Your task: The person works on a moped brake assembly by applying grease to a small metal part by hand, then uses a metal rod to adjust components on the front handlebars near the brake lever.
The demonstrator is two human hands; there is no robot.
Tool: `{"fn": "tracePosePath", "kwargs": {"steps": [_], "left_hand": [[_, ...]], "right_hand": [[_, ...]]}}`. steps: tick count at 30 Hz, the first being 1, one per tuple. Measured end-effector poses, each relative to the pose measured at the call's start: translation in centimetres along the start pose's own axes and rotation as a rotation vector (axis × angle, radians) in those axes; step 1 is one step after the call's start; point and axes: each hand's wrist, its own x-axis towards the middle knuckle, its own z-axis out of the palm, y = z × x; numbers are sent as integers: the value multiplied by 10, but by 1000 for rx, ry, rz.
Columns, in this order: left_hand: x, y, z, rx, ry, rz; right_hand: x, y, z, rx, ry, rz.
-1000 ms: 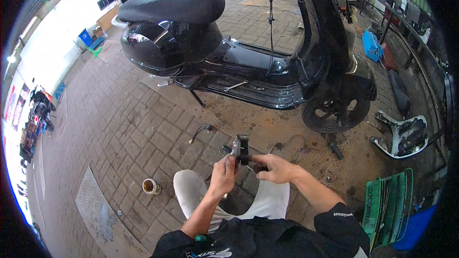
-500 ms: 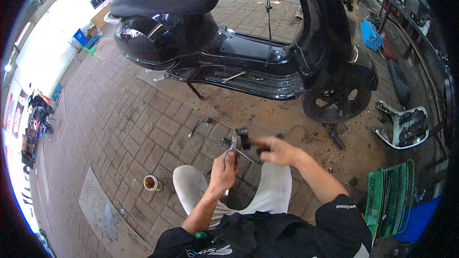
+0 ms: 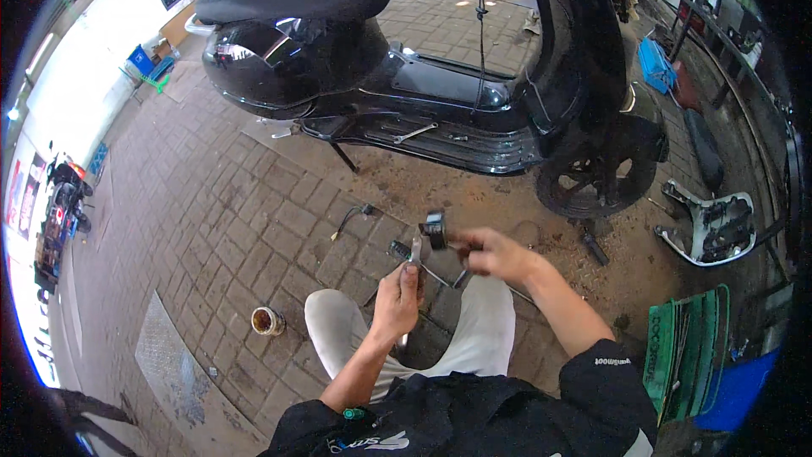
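A slim grey metal part [image 3: 416, 247] stands up out of my left hand [image 3: 397, 298], whose fingers are wrapped round its lower end. At its upper end is a black, block-like piece [image 3: 435, 230] with a shiny top. Just right of this piece is my right hand [image 3: 495, 256], slightly blurred, its index finger stretched toward it and the other fingers bent. Whether the fingertip touches the piece I cannot tell. Below the hands, a thin metal rod [image 3: 436, 277] shows between my knees, and a small black ribbed part [image 3: 398, 249] lies on the paving beyond my left hand.
A black scooter [image 3: 423, 97] stands ahead, with a wrench [image 3: 415, 133] on its footboard. A short black cable [image 3: 351, 218] and an open jar of brown stuff [image 3: 268, 322] are on the bricks to the left. At right are a body panel [image 3: 712, 224] and green crate [image 3: 689, 355].
The black piece above my left hand has turned, so its shiny top shows. My right hand has shifted slightly up and right. A dark shape has appeared at the lower left.
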Motion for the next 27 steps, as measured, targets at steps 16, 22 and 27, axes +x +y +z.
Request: {"fn": "tracePosePath", "kwargs": {"steps": [16,22,27], "left_hand": [[3,1,5,-57,-25,-37],[6,-11,6,109,25,-12],[3,1,17,155,-45,7]], "right_hand": [[1,-8,-5,66,-99,110],[-13,-23,-5,-154,-390,-118],[0,-34,-25,184,-131,-74]]}}
